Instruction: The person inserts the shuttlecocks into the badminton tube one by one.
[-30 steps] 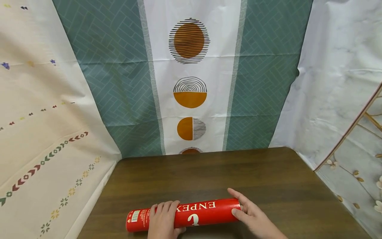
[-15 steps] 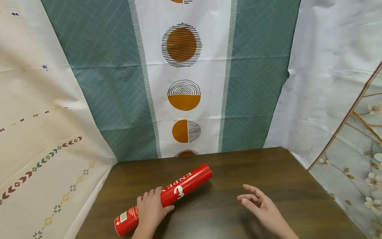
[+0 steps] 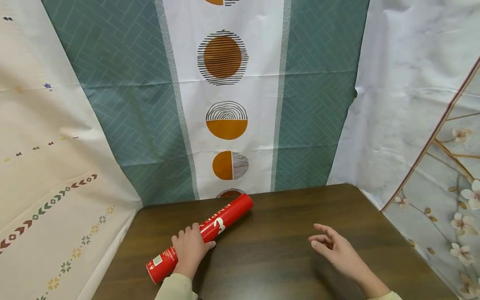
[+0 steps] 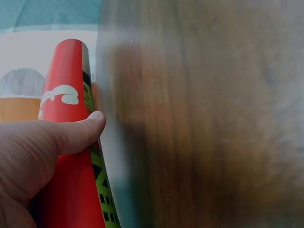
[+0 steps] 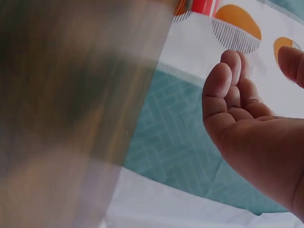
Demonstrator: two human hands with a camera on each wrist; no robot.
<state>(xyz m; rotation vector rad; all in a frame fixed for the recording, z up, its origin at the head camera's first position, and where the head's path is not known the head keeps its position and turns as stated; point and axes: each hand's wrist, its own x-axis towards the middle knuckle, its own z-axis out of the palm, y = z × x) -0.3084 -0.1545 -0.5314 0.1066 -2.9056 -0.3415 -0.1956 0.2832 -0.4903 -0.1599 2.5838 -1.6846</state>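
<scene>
A long red cylindrical tube (image 3: 228, 214) with white "ENPEX" lettering slants across the left half of the table, its far end toward the back edge. My left hand (image 3: 190, 249) grips it around the middle, thumb on the right side. In the left wrist view the thumb (image 4: 80, 133) lies across the red tube (image 4: 66, 185), and a yellow-green strip with black marks runs along its side. On the right, my right hand (image 3: 335, 250) is held over the table with fingers relaxed and nothing in them. The right wrist view shows the same hand (image 5: 247, 109) with its fingers loosely bent.
The dark wooden table (image 3: 277, 258) has rounded back corners. Behind it hangs a green and white cloth (image 3: 315, 125) with orange circles. A cream patterned cloth (image 3: 45, 166) borders the left side, and a white floral cloth (image 3: 405, 104) the right.
The right hand let go of the tube's right end and moved away to the right. The left hand swung the tube from nearly crosswise to a slant, its far end moving back and left.
</scene>
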